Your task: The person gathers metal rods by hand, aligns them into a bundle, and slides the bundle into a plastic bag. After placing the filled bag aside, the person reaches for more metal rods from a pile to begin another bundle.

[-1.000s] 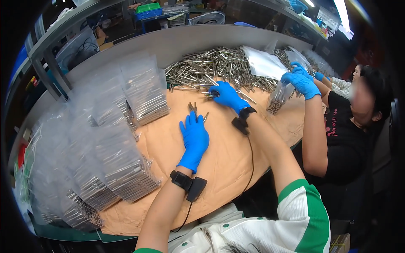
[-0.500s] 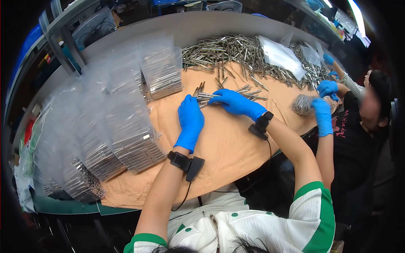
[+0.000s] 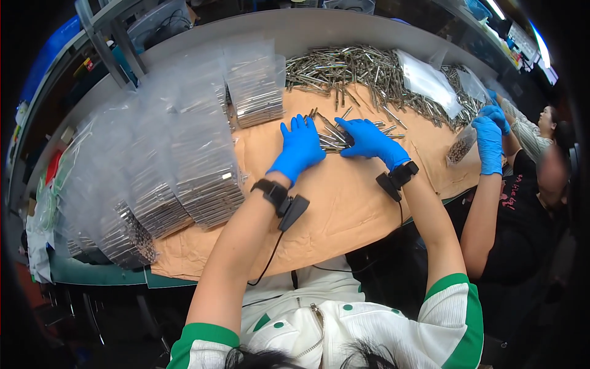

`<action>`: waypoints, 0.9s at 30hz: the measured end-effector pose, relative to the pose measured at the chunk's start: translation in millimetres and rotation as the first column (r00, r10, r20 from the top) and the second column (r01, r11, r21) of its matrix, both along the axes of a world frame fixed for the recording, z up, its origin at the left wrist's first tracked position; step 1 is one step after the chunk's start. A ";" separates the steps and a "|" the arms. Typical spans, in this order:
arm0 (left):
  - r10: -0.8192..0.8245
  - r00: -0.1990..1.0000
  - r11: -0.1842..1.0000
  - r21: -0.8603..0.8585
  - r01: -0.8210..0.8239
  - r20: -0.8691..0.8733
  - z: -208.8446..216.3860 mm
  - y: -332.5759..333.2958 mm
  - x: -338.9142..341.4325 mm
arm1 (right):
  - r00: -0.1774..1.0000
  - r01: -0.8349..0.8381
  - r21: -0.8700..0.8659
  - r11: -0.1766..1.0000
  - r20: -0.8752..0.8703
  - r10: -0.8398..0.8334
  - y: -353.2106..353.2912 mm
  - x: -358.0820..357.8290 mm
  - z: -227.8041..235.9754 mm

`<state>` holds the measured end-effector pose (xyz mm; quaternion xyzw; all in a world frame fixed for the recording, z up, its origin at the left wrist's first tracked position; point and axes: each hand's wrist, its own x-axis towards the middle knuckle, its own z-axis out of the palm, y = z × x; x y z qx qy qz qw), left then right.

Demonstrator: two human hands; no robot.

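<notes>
Between my two blue-gloved hands lies a small loose pile of slim metal rods (image 3: 332, 136) on the brown paper. My left hand (image 3: 300, 150) rests at the pile's left side, fingers spread and stretched forward. On the right side, my right hand (image 3: 373, 142) has its thumb and fingers apart around the near ends of the rods, closed on none of them. Some rods are partly covered by the hands. Behind them is a large heap of similar rods (image 3: 350, 69).
Clear plastic bags packed with rods (image 3: 206, 194) stand in rows at left. A flat white plastic bag (image 3: 428, 83) lies on the heap. Brown paper (image 3: 295, 218) covers the table. At right, a co-worker's gloved hands (image 3: 490, 144) hold a filled bag (image 3: 460, 147); another person is beyond.
My fingers have opened from around the rods, and both hands now lie spread on either side of the pile. The co-worker's bag is lifted more upright. The whole view has shifted slightly.
</notes>
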<state>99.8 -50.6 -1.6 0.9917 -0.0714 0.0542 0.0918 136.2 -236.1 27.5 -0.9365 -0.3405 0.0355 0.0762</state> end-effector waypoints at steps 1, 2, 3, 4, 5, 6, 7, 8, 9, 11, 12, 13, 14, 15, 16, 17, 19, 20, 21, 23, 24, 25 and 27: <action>0.005 1.000 1.000 0.001 -0.005 0.003 3.6 -0.7 5.4 | 1.000 -0.005 0.001 1.000 0.003 0.005 3.4 -2.3 0.6; -0.031 0.996 0.999 -0.016 0.030 -0.080 6.2 -0.2 13.0 | 0.998 -0.006 0.049 0.999 -0.058 0.008 6.7 -3.7 0.3; -0.066 0.985 0.998 -0.034 0.062 -0.160 8.5 1.2 19.2 | 0.993 -0.006 0.099 0.995 -0.118 0.017 10.4 -5.6 -0.2; -0.100 0.966 0.995 -0.053 0.090 -0.240 9.8 3.7 23.2 | 0.984 -0.005 0.149 0.989 -0.177 0.032 14.5 -6.9 0.1; -0.097 0.967 0.995 -0.051 0.088 -0.237 8.0 2.2 23.9 | 0.984 -0.008 0.151 0.989 -0.174 0.035 13.5 -8.2 -3.6; -0.125 0.973 0.991 -0.080 0.111 -0.194 5.4 1.8 23.4 | 0.991 -0.056 0.197 0.979 -0.112 0.079 14.0 -9.4 -7.8; -0.150 0.977 0.985 -0.107 0.134 -0.151 2.4 2.3 22.4 | 0.991 -0.107 0.240 0.965 -0.049 0.122 15.0 -9.8 -11.9; -0.172 0.979 0.979 -0.132 0.157 -0.107 -0.4 3.0 21.9 | 0.986 -0.162 0.281 0.946 0.017 0.164 15.8 -8.7 -14.8; -0.163 0.981 0.981 -0.125 0.149 -0.106 -3.4 3.1 21.6 | 0.985 -0.170 0.286 0.943 0.019 0.172 14.3 -6.3 -16.1; -0.225 0.972 0.969 -0.092 0.231 0.073 -6.1 1.1 16.3 | 0.980 -0.152 0.329 0.932 -0.074 0.185 10.1 -6.1 -11.5; -0.256 0.953 0.960 -0.069 0.270 0.161 -6.4 0.3 15.8 | 0.974 -0.141 0.349 0.927 -0.120 0.193 8.8 -4.4 -10.9; -0.248 0.956 0.963 -0.064 0.260 0.159 -5.4 0.7 17.8 | 0.972 -0.150 0.354 0.923 -0.120 0.204 9.4 -0.3 -14.0; -0.233 0.967 0.968 -0.068 0.241 0.102 -3.3 2.2 21.3 | 0.970 -0.129 0.429 0.894 -0.134 0.204 11.8 5.4 -18.5; -0.220 0.975 0.972 -0.073 0.222 0.045 -0.8 2.7 24.2 | 0.967 -0.104 0.499 0.860 -0.149 0.204 13.6 10.7 -23.6; -0.202 0.979 0.977 -0.078 0.201 -0.011 1.3 3.2 26.0 | 0.964 -0.080 0.566 0.821 -0.165 0.208 15.4 16.1 -27.7; -0.184 0.983 0.980 -0.075 0.183 -0.012 -3.1 1.8 27.8 | 0.960 -0.094 0.569 0.817 -0.165 0.226 17.9 20.7 -31.3; 0.026 0.978 0.988 -0.153 0.006 0.208 -13.7 0.8 29.6 | 0.981 -0.079 0.562 0.823 -0.104 0.165 34.5 31.1 -35.1; 0.064 0.958 0.979 -0.205 -0.005 0.279 -15.9 -6.6 33.5 | 0.988 -0.108 0.518 0.849 -0.037 0.148 34.9 32.9 -36.1; 0.069 0.963 0.971 -0.239 -0.005 0.259 -12.4 -16.8 35.8 | 0.988 -0.151 0.475 0.867 0.043 0.148 30.4 33.4 -34.2; 0.129 0.977 0.947 -0.314 -0.070 0.170 -11.6 -18.0 41.2 | 0.988 -0.146 0.441 0.885 0.018 0.154 32.0 27.1 -30.7; 0.156 0.979 0.953 -0.280 -0.114 0.134 -15.5 -20.0 43.9 | 0.986 -0.141 0.466 0.874 -0.013 0.166 31.7 23.7 -29.2; 0.082 0.993 0.976 -0.211 -0.062 0.086 -10.3 -20.4 38.6 | 0.988 -0.106 0.484 0.869 -0.050 0.148 25.9 20.6 -30.1; 0.028 0.999 0.990 -0.140 -0.022 0.042 -8.4 -20.4 29.5 | 0.986 -0.145 0.431 0.891 -0.016 0.168 26.5 16.9 -30.2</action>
